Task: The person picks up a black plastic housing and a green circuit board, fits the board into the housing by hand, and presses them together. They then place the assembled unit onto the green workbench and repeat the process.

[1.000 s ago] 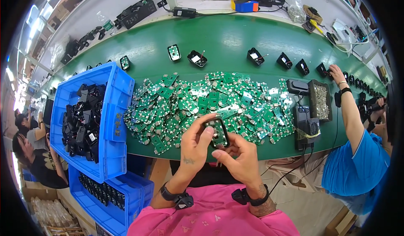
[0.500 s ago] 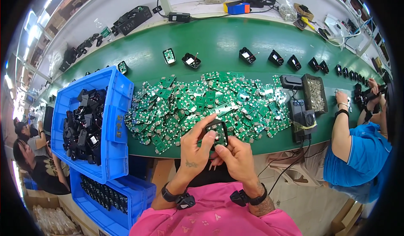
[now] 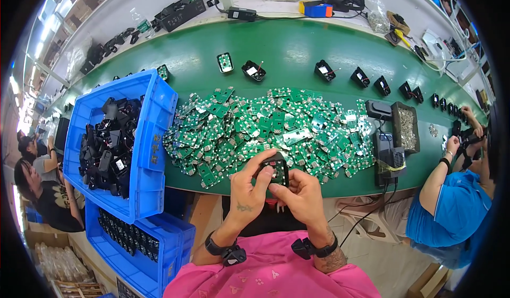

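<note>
Between both hands, over the near edge of the green table, is a small black plastic housing with a green circuit board in its open side. My left hand wraps its left side, thumb pressed on the board. Against the lower right corner my right hand grips it, thumb at the rim. The fingers behind the housing are partly hidden. Just beyond lies a broad heap of loose green circuit boards.
Left stands a blue crate of black housings, above another blue crate. At right are a black power device and a tray of small metal parts. Housings line the green table. A co-worker in blue sits right.
The view has shifted slightly, so the table's things sit farther right. Both hands still hold the housing, their thumbs slightly moved on it. The co-worker's near hand at right has moved.
</note>
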`<state>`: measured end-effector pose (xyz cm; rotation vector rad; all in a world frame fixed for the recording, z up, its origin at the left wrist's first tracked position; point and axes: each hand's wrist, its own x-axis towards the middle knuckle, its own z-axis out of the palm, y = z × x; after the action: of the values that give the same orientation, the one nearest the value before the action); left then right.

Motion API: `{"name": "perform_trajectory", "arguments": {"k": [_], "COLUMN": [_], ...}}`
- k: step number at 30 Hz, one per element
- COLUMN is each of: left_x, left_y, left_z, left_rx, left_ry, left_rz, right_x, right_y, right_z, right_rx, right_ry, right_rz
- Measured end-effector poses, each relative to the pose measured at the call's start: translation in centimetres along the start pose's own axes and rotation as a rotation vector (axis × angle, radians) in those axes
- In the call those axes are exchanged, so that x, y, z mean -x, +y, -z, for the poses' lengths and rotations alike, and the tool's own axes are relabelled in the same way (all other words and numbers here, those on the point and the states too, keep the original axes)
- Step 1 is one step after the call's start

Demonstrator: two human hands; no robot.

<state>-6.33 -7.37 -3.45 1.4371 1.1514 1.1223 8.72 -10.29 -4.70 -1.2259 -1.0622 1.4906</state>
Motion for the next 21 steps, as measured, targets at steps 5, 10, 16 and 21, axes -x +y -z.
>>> {"name": "perform_trajectory", "arguments": {"k": [5,10,16,21], "left_x": [0.1,0.3,-0.4,-0.7], "left_y": [-0.1,0.7,0.6,0.4], "left_z": [0.2,0.3,-0.2,-0.8], "left_rx": [-0.161,-0.217,-0.197,-0.179], "left_ry": [0.075,0.075,0.029,0.037], "left_rz": [-0.186,-0.405,-0.412,-0.351], "right_x": [-0.8,-0.8,-0.5,-0.9], "right_y": [0.2,-1.3,-1.3,-0.8], "right_z": [-0.2,0.2,0.6,1.5], "right_rx": [-0.101,0.150,0.236,0.347], "right_ry": [-0.017,-0.054,0.036,0.040], "right_rz": [0.039,0.210,0.296,0.286]}}
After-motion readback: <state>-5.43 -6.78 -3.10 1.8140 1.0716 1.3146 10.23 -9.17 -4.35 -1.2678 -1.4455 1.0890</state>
